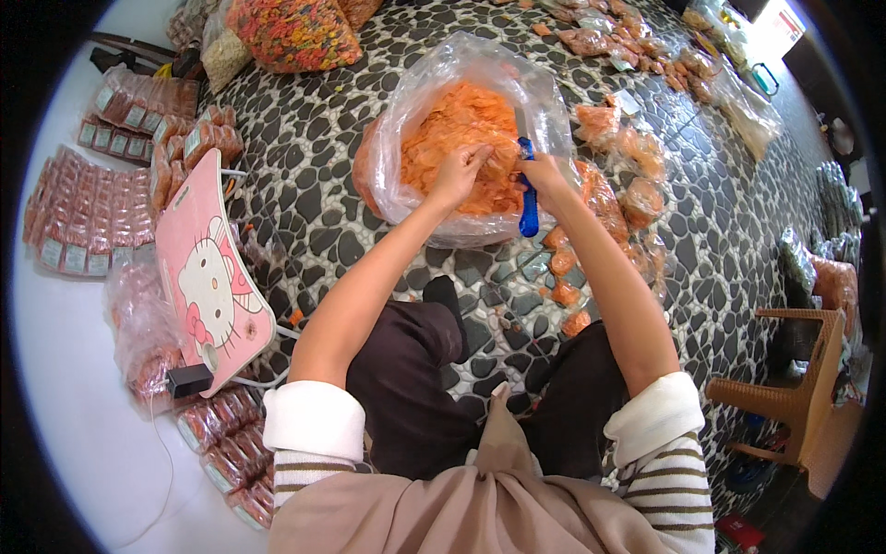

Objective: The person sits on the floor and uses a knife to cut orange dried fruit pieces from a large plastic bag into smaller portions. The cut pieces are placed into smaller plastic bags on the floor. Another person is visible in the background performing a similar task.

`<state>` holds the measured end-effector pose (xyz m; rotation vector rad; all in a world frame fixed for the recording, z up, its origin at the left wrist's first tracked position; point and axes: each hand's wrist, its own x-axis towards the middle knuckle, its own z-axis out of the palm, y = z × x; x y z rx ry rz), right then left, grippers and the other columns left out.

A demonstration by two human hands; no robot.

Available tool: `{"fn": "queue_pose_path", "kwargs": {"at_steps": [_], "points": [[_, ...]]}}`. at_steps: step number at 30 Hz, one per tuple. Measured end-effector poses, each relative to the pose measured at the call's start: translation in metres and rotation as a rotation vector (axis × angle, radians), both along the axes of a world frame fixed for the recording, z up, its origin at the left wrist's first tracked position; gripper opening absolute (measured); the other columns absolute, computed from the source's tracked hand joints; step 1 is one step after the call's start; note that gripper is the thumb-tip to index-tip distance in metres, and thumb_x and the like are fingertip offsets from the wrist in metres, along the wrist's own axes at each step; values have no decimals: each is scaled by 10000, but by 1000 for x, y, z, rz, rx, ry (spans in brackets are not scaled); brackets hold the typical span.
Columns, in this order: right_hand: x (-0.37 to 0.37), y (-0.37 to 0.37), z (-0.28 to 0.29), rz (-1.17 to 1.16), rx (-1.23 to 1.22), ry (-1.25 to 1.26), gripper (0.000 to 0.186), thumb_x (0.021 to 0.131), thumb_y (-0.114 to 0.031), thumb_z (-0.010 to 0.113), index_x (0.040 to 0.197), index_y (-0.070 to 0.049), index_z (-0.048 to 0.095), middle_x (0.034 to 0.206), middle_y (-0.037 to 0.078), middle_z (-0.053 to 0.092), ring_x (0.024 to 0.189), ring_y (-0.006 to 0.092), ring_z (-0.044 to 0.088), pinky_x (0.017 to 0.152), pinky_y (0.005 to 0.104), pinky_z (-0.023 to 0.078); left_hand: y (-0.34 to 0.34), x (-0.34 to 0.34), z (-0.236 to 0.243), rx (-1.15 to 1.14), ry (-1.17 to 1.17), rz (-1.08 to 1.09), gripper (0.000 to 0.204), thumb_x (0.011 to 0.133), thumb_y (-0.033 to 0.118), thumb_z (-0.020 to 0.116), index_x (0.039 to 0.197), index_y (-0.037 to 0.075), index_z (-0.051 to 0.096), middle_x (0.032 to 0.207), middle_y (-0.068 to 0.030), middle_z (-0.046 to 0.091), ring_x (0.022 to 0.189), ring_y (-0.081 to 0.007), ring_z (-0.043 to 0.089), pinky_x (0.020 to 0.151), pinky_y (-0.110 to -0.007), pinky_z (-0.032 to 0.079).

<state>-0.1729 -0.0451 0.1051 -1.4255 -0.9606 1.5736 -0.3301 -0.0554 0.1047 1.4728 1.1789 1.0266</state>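
A large clear plastic bag (415, 198) stands open on the floor in front of me, filled with thin orange chips (452, 120). Over its mouth, my left hand (459, 173) has its fingers pinched together at what looks like a small clear bag of orange chips (501, 152). Close beside it, my right hand (546, 180) is wrapped round a long blue plastic tool (528, 214), held upright at the bag's right side. The tool's exact kind cannot be made out.
Small packets of orange chips (600, 198) lie to the right. A pink folding table (198, 277) stands on edge at left, near stacked packets (88, 208). A sack of colourful snacks (295, 37) sits at the back left. A brown plastic chair (784, 397) is at right.
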Motion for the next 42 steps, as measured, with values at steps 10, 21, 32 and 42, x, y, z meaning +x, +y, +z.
{"fn": "queue_pose_path", "kwargs": {"at_steps": [10,21,32,42], "points": [[2,14,38,310,389,-521,166,784,-165,642,876,-28,626,634,14,562,506,68,466,464,220,372,-6,-22,18,331,451,134,269,699,194,701,946,92,670,901,-129,588,819,-259,575,744,-339,450],[3,21,34,151,476,-529,191,767,-142,669,888,-17,590,596,-7,518,511,70,468,472,212,368,0,-36,15,92,40,283,109,737,75,672,831,24,655,802,-51,654,807,-144,618,735,-246,464],[7,15,54,214,265,-254,152,779,-147,664,836,-29,587,646,-4,542,513,42,421,446,194,311,1,-27,22,86,-55,167,186,768,83,658,924,-6,609,918,-63,623,888,-121,581,764,-227,467],[13,17,47,198,376,-361,120,769,-162,662,814,-58,621,657,-10,585,539,44,459,467,201,343,5,-20,18,219,-63,329,156,748,33,647,897,7,610,892,-71,637,813,-138,607,720,-249,477]]}}
